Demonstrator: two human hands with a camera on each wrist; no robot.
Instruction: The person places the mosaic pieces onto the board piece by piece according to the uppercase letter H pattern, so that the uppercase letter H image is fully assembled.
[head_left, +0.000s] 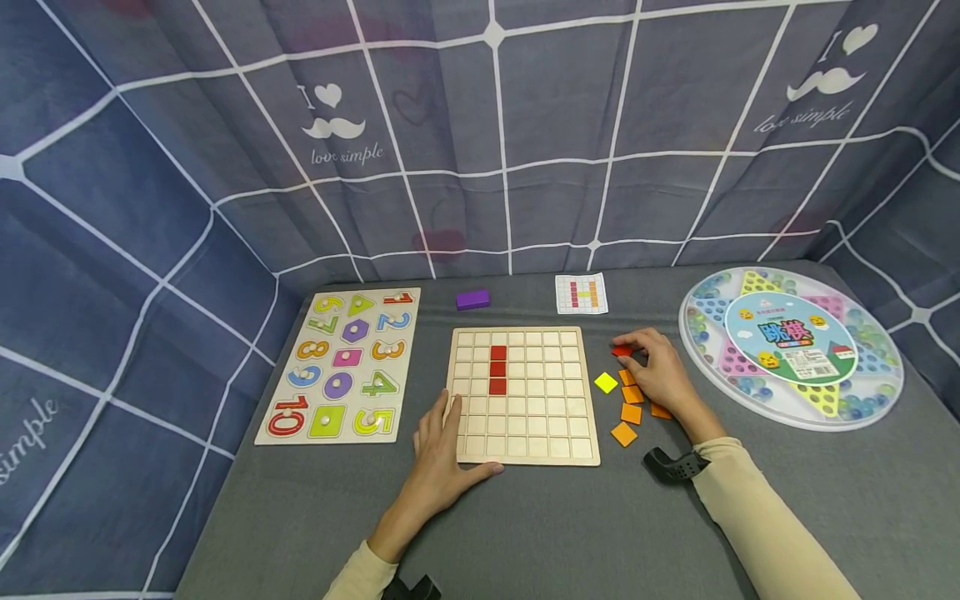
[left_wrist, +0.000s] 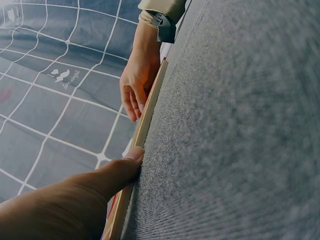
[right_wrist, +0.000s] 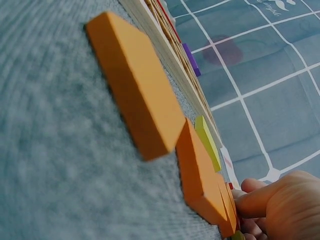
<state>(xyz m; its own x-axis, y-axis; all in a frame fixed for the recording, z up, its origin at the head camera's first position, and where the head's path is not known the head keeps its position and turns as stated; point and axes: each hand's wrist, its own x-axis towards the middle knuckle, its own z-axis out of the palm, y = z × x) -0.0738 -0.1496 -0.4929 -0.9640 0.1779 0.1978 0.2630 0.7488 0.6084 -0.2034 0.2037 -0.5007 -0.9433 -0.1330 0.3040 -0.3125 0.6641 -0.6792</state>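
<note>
A wooden grid board lies flat on the grey cloth, with three red tiles set in one column toward its upper left. My left hand rests at the board's lower left corner, fingers along the left edge and thumb on the near edge. To the board's right, my right hand pinches a red tile between thumb and fingertips. Beside that hand lie several loose orange tiles and a yellow tile. The right wrist view shows the orange tiles up close.
At the left lies a number-and-shape puzzle board. A purple block and a small printed pattern card sit behind the grid board. On the right is a round game board with marbles. A checked curtain encloses the back and sides.
</note>
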